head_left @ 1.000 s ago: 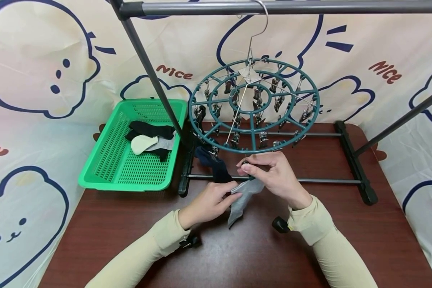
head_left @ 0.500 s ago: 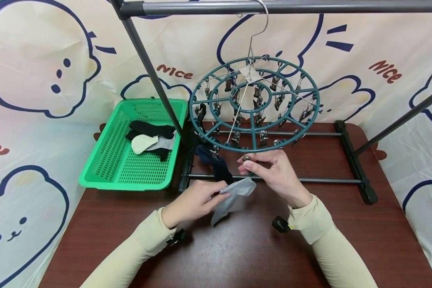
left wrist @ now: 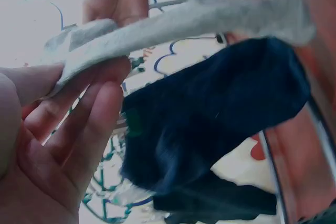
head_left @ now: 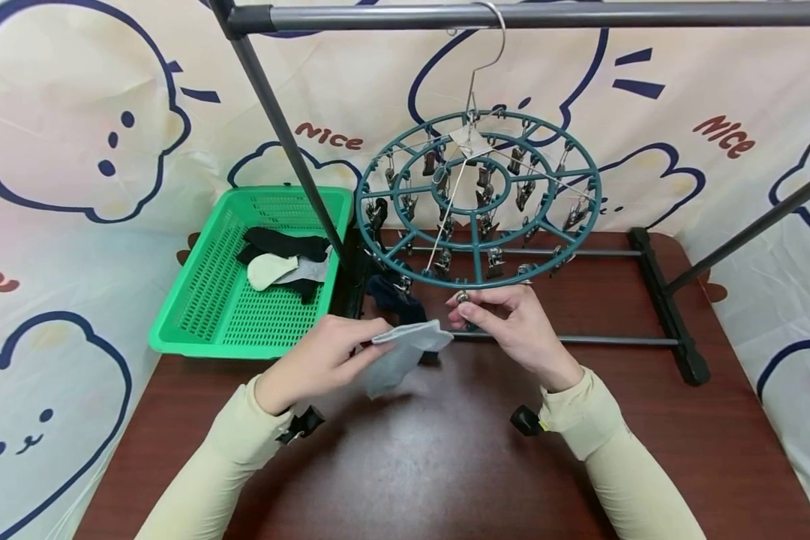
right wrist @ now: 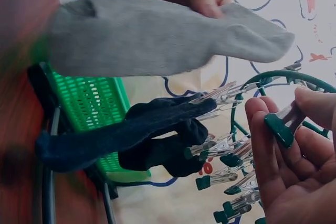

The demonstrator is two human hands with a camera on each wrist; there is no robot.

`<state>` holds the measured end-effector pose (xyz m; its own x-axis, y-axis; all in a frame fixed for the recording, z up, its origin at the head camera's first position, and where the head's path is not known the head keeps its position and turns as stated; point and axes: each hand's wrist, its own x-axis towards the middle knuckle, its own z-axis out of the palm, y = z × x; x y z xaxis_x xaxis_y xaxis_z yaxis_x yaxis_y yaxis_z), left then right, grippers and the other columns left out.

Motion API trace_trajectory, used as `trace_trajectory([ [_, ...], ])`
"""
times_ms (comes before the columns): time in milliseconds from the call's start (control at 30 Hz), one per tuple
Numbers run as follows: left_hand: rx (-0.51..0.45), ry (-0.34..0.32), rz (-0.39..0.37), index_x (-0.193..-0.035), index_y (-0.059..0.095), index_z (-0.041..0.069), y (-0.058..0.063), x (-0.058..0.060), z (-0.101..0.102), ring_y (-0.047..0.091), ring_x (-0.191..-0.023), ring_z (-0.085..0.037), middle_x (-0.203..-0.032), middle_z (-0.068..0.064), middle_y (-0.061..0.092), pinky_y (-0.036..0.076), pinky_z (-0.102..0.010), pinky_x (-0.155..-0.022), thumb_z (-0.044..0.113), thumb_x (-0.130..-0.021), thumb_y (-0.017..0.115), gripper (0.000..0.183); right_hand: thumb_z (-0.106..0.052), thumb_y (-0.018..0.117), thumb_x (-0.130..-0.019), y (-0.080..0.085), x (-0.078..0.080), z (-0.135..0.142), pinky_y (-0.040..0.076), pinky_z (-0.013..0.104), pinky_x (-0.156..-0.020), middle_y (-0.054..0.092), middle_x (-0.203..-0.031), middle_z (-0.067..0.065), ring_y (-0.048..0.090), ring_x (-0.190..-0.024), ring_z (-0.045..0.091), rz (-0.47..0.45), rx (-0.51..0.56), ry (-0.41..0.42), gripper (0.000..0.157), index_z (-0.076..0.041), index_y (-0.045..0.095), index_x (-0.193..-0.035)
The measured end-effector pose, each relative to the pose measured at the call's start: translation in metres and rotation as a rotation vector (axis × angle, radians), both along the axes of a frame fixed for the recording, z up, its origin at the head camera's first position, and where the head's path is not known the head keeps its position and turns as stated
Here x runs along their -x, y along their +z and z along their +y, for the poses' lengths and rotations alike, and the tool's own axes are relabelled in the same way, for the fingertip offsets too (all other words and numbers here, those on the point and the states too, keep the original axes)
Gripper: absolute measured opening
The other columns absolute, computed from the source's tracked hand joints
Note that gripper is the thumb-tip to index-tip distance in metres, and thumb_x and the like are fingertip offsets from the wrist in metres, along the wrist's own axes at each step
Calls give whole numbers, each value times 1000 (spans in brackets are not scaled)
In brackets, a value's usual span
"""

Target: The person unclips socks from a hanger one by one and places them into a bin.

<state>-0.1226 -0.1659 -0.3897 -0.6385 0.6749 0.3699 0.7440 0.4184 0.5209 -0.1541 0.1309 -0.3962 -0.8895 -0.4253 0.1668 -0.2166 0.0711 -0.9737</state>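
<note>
My left hand [head_left: 327,358] pinches a grey sock [head_left: 405,352] near its cuff, left of the right hand; in the right wrist view the grey sock [right wrist: 142,38] stretches out sideways. My right hand [head_left: 520,330] holds a metal clip [right wrist: 286,121] with green tips between thumb and fingers, just under the front rim of the round teal hanger [head_left: 475,283]. No cloth is in that clip. A navy sock [left wrist: 220,108] hangs from the hanger's left front, partly behind the grey sock in the head view. Another dark sock [right wrist: 173,153] hangs beside it.
A green basket [head_left: 196,322] with black, white and grey socks stands on the table at left. The hanger hooks over a grey rack bar [head_left: 648,15]. Many clips dangle from its rings; the rack's foot [head_left: 668,307] stands at right.
My left hand has moved left with the grey sock, away from the right hand and its clip. The right hand has stayed nearly still, holding the clip.
</note>
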Motion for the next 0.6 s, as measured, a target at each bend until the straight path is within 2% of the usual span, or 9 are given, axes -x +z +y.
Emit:
trace_trajectory([
  [200,-54,76,68,-111,72,14,16,1,-19,51,-64,0,-95,5,75,44,-20,-56,3,-97,69,18,-13,66,-103,-4,1,0,59,29,-90,78,-103,18,79,-91,19,-13,-9,20,25,5,73,-119],
  [333,-90,157,111,-114,74,13,27,5,-32,63,-75,-3,-103,1,78,52,-20,-68,-3,-93,71,27,-13,65,-103,-5,2,1,59,29,-91,77,-107,20,78,-94,20,-33,-1,34,27,5,71,-123],
  [433,-114,230,131,-114,74,12,35,10,-43,68,-79,-7,-104,-2,79,49,-16,-70,-6,-92,71,28,-12,65,-103,-5,2,1,59,29,-91,77,-109,20,78,-96,22,-40,3,34,28,5,70,-124],
  [600,-128,386,196,-112,75,10,45,20,-65,64,-75,-8,-104,-6,78,40,-16,-60,-8,-94,67,26,-12,65,-103,-6,1,2,58,29,-92,76,-111,20,78,-98,23,-46,-3,43,29,5,70,-125],
])
